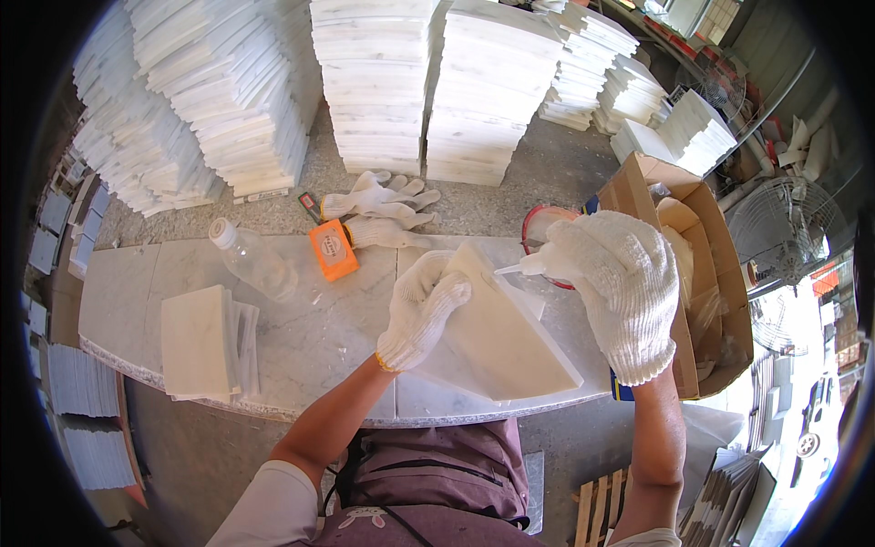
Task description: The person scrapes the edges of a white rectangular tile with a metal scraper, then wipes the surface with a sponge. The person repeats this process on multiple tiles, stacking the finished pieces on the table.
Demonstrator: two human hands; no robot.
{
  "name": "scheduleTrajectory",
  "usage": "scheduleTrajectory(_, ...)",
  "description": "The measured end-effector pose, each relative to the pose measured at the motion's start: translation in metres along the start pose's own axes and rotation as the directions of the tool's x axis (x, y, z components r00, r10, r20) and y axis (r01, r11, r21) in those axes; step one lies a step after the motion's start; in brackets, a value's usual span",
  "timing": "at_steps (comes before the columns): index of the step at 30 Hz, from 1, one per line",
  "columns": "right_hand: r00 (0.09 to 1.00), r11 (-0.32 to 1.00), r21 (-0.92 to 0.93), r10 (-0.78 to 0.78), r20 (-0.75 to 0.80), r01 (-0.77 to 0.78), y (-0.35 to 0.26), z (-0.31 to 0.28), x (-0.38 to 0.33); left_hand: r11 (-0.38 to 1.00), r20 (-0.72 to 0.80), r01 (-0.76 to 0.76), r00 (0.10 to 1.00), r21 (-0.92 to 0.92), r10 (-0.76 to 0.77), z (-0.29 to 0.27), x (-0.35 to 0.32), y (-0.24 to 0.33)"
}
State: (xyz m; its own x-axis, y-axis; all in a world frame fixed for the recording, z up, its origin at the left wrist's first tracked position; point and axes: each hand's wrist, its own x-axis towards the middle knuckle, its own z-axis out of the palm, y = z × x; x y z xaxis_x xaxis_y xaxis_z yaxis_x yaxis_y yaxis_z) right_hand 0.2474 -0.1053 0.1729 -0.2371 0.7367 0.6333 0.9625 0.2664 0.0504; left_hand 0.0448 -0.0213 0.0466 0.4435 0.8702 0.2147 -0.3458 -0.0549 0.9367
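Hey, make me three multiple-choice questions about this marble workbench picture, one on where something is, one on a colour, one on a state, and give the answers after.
1. Where does the clear plastic bottle lie?
A. on the stone bench, left of the orange box
B. inside the cardboard carton
C. on the floor under the bench

2. What colour is the small box on the bench?
A. blue
B. orange
C. green

3. What is the left hand doing?
A. hanging free at the side
B. lifting the bottle
C. resting on the white stone piece

Answers:
1 A, the bottle lies on its side on the bench just left of the box.
2 B, its top face is orange.
3 C, the gloved hand lies on the white stone piece, while the right hand holds a nozzle tube at its edge.
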Motion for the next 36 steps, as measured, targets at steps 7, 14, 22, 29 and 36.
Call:
scheduleTrajectory(7,0.965,0.9,0.367,0.26,-0.018,-0.236,-0.002,0.005,-0.02,0.998,-0.011,0.043,0.999,-0.041,-0.043,0.0,-0.001,0.0)
scheduleTrajectory(14,0.551,0.351,0.585,0.81,0.202,-0.731,-0.004,0.029,-0.139,0.998,0.012,0.048,0.999,-0.035,-0.048,-0.002,-0.001,-0.003)
scheduleTrajectory(22,0.355,0.282,0.493,0.933,0.059,-0.823,-0.01,0.083,-0.209,0.998,-0.054,0.068,0.996,0.017,-0.067,-0.002,-0.003,0.005)
scheduleTrajectory(29,0.351,0.33,0.359,0.936,-0.005,-0.873,-0.017,0.096,-0.23,0.999,-0.026,0.036,0.999,-0.037,-0.037,0.001,0.001,-0.003)
scheduleTrajectory(36,0.318,0.33,0.304,0.944,-0.091,-0.894,-0.042,0.075,-0.237,0.999,-0.021,0.042,0.999,-0.013,-0.043,-0.001,0.0,-0.006)
